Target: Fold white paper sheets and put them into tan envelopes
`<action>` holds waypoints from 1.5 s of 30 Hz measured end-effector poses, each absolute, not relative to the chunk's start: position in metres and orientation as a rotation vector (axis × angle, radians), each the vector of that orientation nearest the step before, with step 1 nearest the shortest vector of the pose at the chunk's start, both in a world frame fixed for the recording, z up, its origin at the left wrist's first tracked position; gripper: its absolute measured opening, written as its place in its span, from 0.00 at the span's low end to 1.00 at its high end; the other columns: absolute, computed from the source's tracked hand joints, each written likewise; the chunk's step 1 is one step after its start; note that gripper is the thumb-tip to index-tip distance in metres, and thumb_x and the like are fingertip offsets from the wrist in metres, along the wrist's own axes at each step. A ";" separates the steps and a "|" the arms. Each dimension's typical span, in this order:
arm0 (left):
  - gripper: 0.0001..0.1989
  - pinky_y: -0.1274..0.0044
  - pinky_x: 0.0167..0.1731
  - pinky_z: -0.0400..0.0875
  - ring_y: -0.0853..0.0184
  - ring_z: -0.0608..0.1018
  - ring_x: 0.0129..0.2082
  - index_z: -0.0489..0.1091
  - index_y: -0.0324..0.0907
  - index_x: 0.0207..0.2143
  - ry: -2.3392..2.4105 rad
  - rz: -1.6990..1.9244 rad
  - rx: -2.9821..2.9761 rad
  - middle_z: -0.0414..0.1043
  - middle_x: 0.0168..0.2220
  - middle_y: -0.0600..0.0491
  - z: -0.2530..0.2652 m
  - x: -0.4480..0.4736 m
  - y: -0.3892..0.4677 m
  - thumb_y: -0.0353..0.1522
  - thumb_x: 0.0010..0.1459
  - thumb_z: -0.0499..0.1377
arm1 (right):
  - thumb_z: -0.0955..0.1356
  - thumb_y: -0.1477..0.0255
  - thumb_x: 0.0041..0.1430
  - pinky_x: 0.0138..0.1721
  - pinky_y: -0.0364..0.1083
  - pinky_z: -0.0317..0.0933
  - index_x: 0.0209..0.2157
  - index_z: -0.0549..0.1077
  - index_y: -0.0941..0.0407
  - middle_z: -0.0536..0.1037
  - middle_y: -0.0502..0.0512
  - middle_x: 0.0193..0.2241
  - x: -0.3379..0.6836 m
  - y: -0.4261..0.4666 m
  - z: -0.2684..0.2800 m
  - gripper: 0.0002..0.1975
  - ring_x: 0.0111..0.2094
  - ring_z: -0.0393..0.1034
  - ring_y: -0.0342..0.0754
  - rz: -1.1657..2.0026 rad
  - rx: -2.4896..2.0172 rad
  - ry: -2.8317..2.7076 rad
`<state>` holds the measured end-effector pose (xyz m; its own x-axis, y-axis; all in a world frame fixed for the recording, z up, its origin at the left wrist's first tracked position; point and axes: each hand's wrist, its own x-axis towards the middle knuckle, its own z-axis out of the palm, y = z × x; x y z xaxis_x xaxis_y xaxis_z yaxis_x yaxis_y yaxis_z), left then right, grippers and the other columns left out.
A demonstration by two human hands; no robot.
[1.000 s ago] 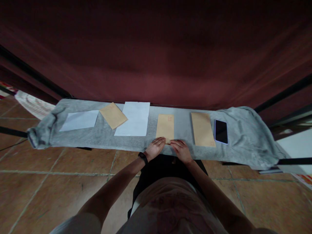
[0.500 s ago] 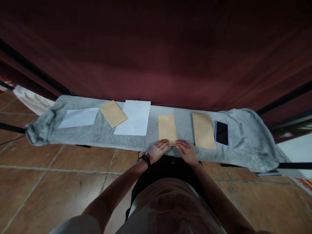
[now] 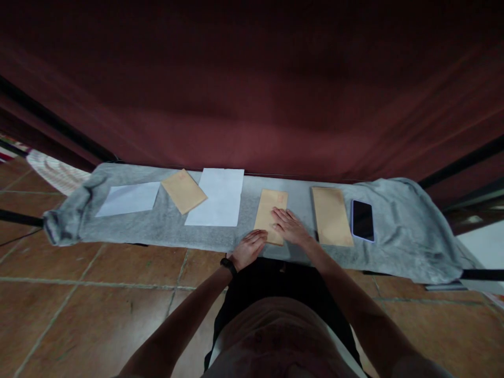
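Observation:
A brown paper envelope [image 3: 264,212] with small red print near its top lies slightly slanted in front of me. My left hand [image 3: 249,248], wearing a black wristband, is closed on its lower left corner; the thumb is hidden. Across the envelope's right side rests my right hand [image 3: 289,226], open, palm down, with the fingers stretched over the paper. To the right lie a brown envelope stack [image 3: 334,216] and a phone [image 3: 363,220] with a pale purple edge.
Another brown envelope [image 3: 184,191] overlaps a white sheet [image 3: 220,197] on the left. Farther left is a second white paper [image 3: 128,199]. Grey cloth [image 3: 165,233] covers the narrow surface, and a dark red curtain [image 3: 252,142] hangs behind it.
My right hand has moved up from the envelope's bottom edge onto its face and opened flat. My left hand stays at the lower left corner. The envelope has turned slightly clockwise.

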<state>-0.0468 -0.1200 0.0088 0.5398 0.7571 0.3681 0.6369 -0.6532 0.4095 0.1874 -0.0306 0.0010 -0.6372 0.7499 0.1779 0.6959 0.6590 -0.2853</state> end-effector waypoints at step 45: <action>0.13 0.67 0.59 0.72 0.63 0.75 0.58 0.71 0.42 0.52 1.320 0.856 2.450 0.76 0.53 0.47 0.007 -0.032 -0.126 0.31 0.70 0.51 | 0.54 0.70 0.73 0.68 0.57 0.51 0.65 0.64 0.54 0.66 0.57 0.65 0.211 -0.072 0.003 0.24 0.66 0.60 0.48 0.328 -1.216 -2.513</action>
<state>-0.0316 -0.1256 0.0069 0.4239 0.8200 0.3846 0.6857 -0.5680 0.4553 0.2110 -0.0721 0.0028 -0.5817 0.7903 0.1926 0.7144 0.6095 -0.3436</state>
